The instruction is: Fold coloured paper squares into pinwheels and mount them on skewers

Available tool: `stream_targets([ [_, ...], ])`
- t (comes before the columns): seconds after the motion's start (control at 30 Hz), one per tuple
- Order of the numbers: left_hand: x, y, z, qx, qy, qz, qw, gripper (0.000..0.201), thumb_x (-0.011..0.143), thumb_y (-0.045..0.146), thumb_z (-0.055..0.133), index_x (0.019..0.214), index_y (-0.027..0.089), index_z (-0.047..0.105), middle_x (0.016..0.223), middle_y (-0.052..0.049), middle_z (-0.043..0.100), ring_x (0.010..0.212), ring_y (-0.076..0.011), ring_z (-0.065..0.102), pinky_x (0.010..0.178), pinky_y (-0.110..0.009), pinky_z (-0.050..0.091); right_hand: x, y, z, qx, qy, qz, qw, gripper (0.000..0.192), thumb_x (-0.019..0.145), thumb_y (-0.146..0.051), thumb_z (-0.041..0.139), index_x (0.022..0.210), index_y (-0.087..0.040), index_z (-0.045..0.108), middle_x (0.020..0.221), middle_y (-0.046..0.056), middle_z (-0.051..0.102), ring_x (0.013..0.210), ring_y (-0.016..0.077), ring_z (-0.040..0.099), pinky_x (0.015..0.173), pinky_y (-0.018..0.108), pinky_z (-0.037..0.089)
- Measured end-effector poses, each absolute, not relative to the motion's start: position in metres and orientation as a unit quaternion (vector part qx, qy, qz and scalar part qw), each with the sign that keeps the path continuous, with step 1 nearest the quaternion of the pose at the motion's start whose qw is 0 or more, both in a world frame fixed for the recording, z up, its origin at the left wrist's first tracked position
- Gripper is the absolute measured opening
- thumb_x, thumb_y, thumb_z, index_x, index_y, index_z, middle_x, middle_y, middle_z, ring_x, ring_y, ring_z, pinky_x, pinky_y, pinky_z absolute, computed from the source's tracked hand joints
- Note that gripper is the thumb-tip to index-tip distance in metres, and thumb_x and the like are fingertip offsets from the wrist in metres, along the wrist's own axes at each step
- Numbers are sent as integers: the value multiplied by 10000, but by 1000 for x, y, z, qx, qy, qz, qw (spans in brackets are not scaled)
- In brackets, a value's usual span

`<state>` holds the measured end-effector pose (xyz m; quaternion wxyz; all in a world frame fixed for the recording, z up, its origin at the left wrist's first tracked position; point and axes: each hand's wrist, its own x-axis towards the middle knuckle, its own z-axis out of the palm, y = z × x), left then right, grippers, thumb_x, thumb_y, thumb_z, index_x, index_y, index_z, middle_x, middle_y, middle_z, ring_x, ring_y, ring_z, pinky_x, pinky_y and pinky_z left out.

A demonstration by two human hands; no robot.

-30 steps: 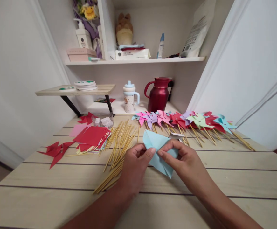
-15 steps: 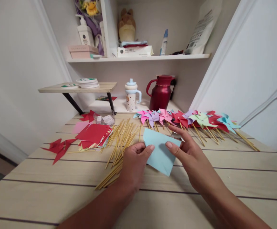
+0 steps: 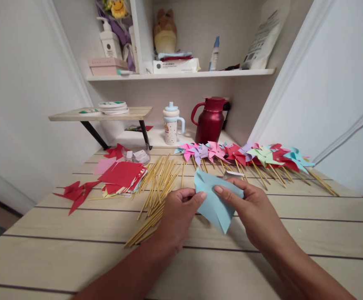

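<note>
A light blue square of paper (image 3: 217,208) with slits running in from its corners is held up over the table. My left hand (image 3: 181,212) pinches its left side, thumb on top. My right hand (image 3: 250,204) grips the right side, its thumb pressed near the middle of the sheet and its fingers behind. Just beyond the paper lies a small whitish object (image 3: 234,174), partly hidden. Left of my left hand, many thin wooden sticks (image 3: 159,179) lie in a loose pile.
Red paper squares (image 3: 121,174) are stacked at the left, near a cut red sheet (image 3: 76,193) and a clear packet (image 3: 140,156). Finished paper pinwheels (image 3: 217,152) line the back right. Behind stand a cup (image 3: 171,127), a red jug (image 3: 211,123) and a small raised shelf (image 3: 137,112).
The blue paper has shifted slightly right and is now bent, with its slits showing. My right fingers, stretched out before, have curled in behind the sheet.
</note>
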<state>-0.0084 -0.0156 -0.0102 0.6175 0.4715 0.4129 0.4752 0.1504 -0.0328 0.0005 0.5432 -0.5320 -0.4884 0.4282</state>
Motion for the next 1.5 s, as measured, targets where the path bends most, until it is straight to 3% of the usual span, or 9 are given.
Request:
stream_targets([
  [0.23,-8,-16,-7,464,447,496,582,251,691,383,787,654,147,711,650,-26,661,574,-116,538,570,-238,414,149,-33,2,-525,-471,465,535,304,739,-494,765,843,-216,705,719,2,678,623,154,564,561,263,435],
  [0.9,-9,-19,-1,513,460,497,528,239,694,350,755,591,164,646,593,12,590,572,-116,500,545,-231,371,149,-35,3,-514,-482,464,536,321,776,-510,738,812,-197,674,677,-16,615,596,117,507,536,232,396],
  [1.03,-10,-18,2,501,471,500,526,225,698,342,747,599,167,648,583,20,585,554,-109,492,532,-229,368,146,-35,5,-511,-488,461,537,353,713,-492,791,872,-199,677,730,-2,647,642,142,543,559,247,421],
  [1.2,-10,-18,-1,500,468,493,536,199,705,329,749,641,158,670,629,-1,626,582,-116,525,561,-232,398,147,-33,3,-522,-477,459,537,340,681,-442,826,875,-205,678,725,-13,657,633,134,551,570,248,433],
  [1.3,-10,-18,-3,486,433,477,591,201,714,335,761,767,147,715,722,-39,681,666,-149,596,639,-255,451,149,-33,1,-521,-478,457,539,313,683,-423,829,833,-202,666,705,-24,647,616,120,538,558,238,424],
  [1.4,-12,-19,-1,468,390,456,649,300,756,407,745,908,149,733,838,-73,722,745,-175,637,718,-284,479,150,-33,0,-530,-472,446,545,322,661,-410,846,815,-203,653,671,-33,640,599,117,533,538,231,409],
  [1.5,-15,-18,3,468,363,458,663,410,834,539,636,916,151,737,830,-84,731,713,-169,631,699,-281,473,150,-31,-1,-533,-465,448,547,326,659,-402,851,823,-201,653,678,-25,656,601,122,542,539,238,410],
])
